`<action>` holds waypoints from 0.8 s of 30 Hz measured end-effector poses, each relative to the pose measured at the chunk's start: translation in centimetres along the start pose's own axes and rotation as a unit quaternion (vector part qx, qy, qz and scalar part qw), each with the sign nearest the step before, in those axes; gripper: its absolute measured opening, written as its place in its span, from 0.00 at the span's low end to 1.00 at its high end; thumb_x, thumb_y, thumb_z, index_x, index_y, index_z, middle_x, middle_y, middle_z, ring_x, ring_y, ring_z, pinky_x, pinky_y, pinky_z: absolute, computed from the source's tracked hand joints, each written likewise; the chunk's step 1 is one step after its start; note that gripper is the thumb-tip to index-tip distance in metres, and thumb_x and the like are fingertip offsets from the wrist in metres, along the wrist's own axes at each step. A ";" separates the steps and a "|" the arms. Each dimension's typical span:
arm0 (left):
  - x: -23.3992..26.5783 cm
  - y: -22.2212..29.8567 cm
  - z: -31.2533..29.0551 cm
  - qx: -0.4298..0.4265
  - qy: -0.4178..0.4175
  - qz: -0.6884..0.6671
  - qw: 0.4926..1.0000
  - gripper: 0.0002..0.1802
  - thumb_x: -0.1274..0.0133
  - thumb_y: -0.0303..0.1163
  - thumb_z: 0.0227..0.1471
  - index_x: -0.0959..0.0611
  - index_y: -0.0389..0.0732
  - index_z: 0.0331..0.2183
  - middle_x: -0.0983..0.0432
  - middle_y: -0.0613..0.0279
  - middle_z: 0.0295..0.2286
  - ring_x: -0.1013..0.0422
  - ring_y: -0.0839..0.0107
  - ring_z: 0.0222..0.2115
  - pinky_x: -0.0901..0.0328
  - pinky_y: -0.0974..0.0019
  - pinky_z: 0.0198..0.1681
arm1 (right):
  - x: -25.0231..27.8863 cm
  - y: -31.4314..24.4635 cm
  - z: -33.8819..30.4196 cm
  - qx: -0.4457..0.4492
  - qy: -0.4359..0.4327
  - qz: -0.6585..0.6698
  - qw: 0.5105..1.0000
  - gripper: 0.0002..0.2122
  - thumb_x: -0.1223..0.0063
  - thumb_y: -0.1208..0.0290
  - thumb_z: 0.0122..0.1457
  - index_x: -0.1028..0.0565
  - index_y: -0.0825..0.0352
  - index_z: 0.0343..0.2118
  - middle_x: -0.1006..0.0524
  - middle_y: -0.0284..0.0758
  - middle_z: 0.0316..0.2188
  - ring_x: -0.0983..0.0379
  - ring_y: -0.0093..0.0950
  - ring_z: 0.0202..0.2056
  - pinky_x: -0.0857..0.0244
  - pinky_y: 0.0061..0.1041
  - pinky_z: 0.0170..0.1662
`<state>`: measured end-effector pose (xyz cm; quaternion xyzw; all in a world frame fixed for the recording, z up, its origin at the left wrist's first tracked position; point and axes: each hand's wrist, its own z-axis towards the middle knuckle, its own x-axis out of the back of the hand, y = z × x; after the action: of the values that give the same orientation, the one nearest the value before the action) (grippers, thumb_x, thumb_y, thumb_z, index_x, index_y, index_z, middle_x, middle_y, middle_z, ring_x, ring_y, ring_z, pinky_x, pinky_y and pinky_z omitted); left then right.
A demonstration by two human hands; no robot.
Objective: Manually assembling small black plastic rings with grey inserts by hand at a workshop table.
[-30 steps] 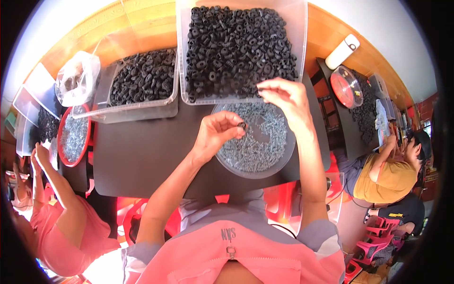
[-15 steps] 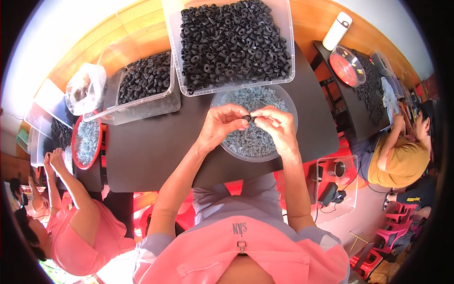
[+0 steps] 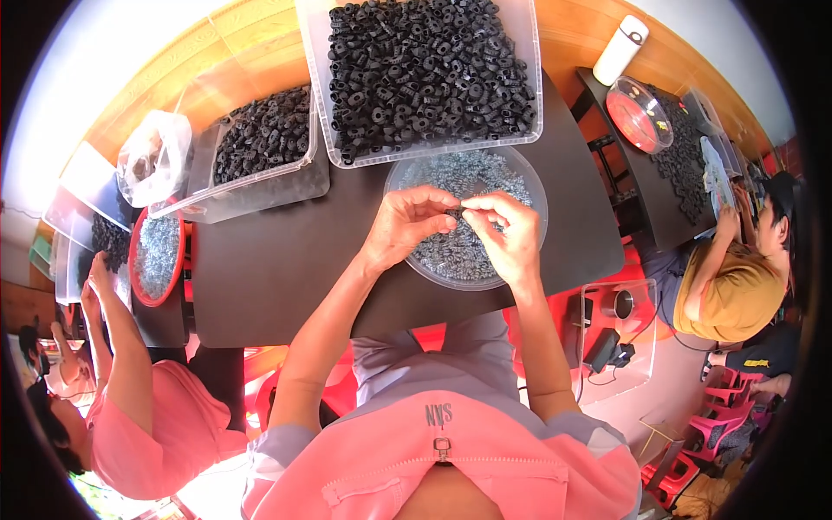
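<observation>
Over the round clear tub of pale blue-grey coils that look like small springs, both hands meet at the fingertips. My left hand pinches a small black plastic part, mostly hidden by the fingers. The thumb and forefinger of my right hand close against the same spot; what they grip is too small to make out. Just beyond stands a big clear bin heaped with small, hollow black plastic parts.
Left on the dark table stands another clear bin of black parts. A plastic bag and a red-rimmed basin of coils lie farther left. Co-workers sit at left and right. A white bottle stands far right.
My fingertips have come closer together around the black part, which shows less now. The co-worker's hand at left has moved up toward the black parts there.
</observation>
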<state>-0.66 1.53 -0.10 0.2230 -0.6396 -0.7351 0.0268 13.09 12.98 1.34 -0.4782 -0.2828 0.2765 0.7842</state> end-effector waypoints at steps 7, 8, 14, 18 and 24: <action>0.1 -0.5 -0.2 0.026 0.010 0.029 0.999 0.12 0.44 0.21 0.48 0.20 0.31 0.38 0.22 0.58 0.29 0.26 0.75 0.29 0.30 0.73 0.35 | -0.3 0.0 0.0 0.063 0.011 -0.084 0.994 0.05 0.44 0.84 0.48 0.26 0.71 0.28 0.25 0.37 0.23 0.26 0.28 0.23 0.33 0.22 0.26; 0.1 -0.5 -0.2 0.026 0.008 0.029 0.999 0.12 0.44 0.21 0.48 0.20 0.31 0.38 0.22 0.58 0.29 0.26 0.75 0.29 0.30 0.73 0.35 | -0.3 0.0 0.1 0.063 0.012 -0.084 0.994 0.05 0.44 0.84 0.48 0.26 0.71 0.28 0.25 0.37 0.23 0.26 0.28 0.23 0.33 0.22 0.26; -0.3 -0.8 -0.2 0.021 0.051 0.109 0.993 0.09 0.45 0.19 0.49 0.20 0.30 0.36 0.22 0.57 0.28 0.26 0.75 0.28 0.29 0.73 0.34 | -1.5 0.1 0.3 0.162 0.028 -0.213 0.963 0.08 0.46 0.88 0.43 0.31 0.69 0.25 0.30 0.38 0.21 0.33 0.39 0.26 0.38 0.32 0.29; -0.9 -0.2 -0.2 0.029 0.092 0.143 0.985 0.08 0.45 0.20 0.48 0.19 0.30 0.34 0.22 0.60 0.25 0.28 0.79 0.23 0.31 0.76 0.27 | -1.8 0.3 0.0 0.161 0.028 -0.241 0.957 0.09 0.47 0.88 0.43 0.30 0.70 0.27 0.29 0.39 0.23 0.32 0.39 0.28 0.37 0.33 0.31; -0.8 0.0 -0.3 0.021 0.132 0.185 0.974 0.09 0.42 0.24 0.45 0.18 0.31 0.32 0.22 0.61 0.20 0.32 0.83 0.15 0.38 0.76 0.15 | -2.8 -0.5 -0.9 0.153 0.032 -0.228 0.961 0.17 0.42 0.85 0.38 0.30 0.70 0.35 0.30 0.42 0.31 0.33 0.41 0.33 0.36 0.36 0.36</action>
<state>0.21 1.50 0.07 0.1964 -0.6761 -0.6677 0.2418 11.89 10.34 0.94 -0.2844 -0.3136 0.1153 0.8986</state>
